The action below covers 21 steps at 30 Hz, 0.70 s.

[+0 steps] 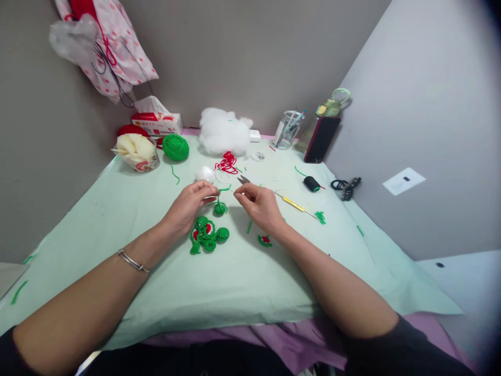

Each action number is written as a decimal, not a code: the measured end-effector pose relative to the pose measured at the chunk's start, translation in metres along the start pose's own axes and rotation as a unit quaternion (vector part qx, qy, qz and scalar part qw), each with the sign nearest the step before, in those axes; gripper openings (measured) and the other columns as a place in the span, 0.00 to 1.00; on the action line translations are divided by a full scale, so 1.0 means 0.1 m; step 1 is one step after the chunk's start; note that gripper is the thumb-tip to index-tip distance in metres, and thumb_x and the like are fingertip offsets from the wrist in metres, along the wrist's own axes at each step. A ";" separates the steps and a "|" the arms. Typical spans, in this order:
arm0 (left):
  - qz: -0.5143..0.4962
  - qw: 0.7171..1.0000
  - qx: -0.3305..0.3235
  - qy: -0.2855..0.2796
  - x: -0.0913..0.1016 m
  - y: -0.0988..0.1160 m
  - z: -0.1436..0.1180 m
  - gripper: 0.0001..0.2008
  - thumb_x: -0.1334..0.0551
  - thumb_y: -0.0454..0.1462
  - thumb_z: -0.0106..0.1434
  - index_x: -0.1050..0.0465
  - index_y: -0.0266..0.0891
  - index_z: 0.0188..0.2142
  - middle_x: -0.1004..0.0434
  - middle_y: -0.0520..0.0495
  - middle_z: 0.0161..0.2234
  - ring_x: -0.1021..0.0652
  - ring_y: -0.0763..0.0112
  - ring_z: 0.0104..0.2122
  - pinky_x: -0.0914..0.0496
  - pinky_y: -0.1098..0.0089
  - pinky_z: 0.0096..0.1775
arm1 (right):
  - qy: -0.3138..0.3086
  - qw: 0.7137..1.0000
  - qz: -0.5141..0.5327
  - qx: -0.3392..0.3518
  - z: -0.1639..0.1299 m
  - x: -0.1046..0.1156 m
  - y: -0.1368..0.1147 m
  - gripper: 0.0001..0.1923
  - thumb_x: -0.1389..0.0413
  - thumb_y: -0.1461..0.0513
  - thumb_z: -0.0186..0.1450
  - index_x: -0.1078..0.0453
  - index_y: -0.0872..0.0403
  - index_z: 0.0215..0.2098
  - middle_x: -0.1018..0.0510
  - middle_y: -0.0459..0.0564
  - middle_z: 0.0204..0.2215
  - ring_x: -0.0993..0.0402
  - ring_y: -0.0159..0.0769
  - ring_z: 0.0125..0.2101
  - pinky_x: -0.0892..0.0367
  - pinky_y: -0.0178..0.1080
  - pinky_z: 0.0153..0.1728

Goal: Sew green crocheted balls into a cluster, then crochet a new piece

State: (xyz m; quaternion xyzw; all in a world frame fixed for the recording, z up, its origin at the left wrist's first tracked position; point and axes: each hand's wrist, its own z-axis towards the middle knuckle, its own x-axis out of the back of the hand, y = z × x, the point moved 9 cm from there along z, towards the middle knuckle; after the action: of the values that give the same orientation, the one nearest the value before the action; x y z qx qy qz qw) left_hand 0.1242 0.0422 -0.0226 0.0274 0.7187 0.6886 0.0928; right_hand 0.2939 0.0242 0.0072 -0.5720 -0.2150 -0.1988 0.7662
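My left hand [198, 198] is closed in a pinch on green yarn [224, 189]. Just below it, a small green crocheted ball [219, 209] hangs from or sits under that yarn. To the right, my right hand [260, 206] pinches a thin, light sliver, perhaps a needle, whose tip points at the yarn end. Under my left hand lies a cluster of green crocheted pieces [207, 235], some with red and white centres. A separate red and green crocheted piece [265, 240] rests below my right hand. Scissors [243, 180] lie behind my right hand, partly hidden.
A yellow-handled crochet hook [293, 203] lies right of my hand. Farther back are white stuffing [223, 130], tangled red yarn [227, 163], a green yarn ball [176, 148] and a black spool [312, 184]. A clear cup [288, 130] and a phone [322, 139] stand at back right.
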 end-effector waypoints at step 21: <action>0.148 0.971 -0.185 -0.004 -0.06 0.39 -0.16 0.06 0.35 0.42 0.67 0.26 0.44 0.36 0.20 0.46 0.47 0.24 0.56 0.53 0.36 0.54 0.60 | -0.057 0.990 0.115 -0.059 0.00 -0.06 0.05 0.10 0.42 0.57 0.63 0.27 0.55 0.30 0.37 0.39 0.16 0.44 0.27 0.19 0.48 0.34 0.23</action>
State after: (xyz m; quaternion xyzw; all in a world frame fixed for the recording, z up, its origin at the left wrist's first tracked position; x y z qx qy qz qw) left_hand 0.1240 0.0271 0.0174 0.1190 0.5663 0.8156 -0.0038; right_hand 0.2912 0.0259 -0.0001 -0.6472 -0.1793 -0.0888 0.7356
